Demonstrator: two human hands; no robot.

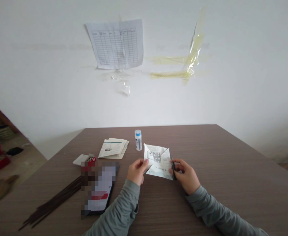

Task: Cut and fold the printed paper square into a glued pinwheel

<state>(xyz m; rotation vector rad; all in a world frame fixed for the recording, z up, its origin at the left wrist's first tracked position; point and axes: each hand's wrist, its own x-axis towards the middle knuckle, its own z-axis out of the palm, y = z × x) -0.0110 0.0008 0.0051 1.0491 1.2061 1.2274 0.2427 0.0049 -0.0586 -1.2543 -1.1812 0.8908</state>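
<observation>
Your left hand (135, 172) pinches the left edge of a printed paper square (157, 157), thumb on top and the other fingers mostly hidden beneath. Your right hand (187, 178) curls around black-handled scissors (174, 172) at the square's right edge; how far the blades are parted, you cannot tell from here. The square is held between your two hands, in front of you, and slits run inward from its corners, so its edges break into flaps.

Past the square's upper left corner a white glue stick (138, 142) with a blue cap stands upright, near enough to limit your left hand's reach forward. Farther left lie folded papers (113, 149), well inside the far edge of the table (222, 157). That far edge runs close along the white wall (60, 88).

Your left side is the tighter one: a phone (102, 188), partly blurred by pixels, lies just beside your left sleeve (123, 205), with a small open box (85, 160) beyond it and a bundle of thin dark sticks (55, 200) slanting toward the near left. On your right, a broad stretch of tabletop runs from your right sleeve (212, 206) out to the slanting side edge.
</observation>
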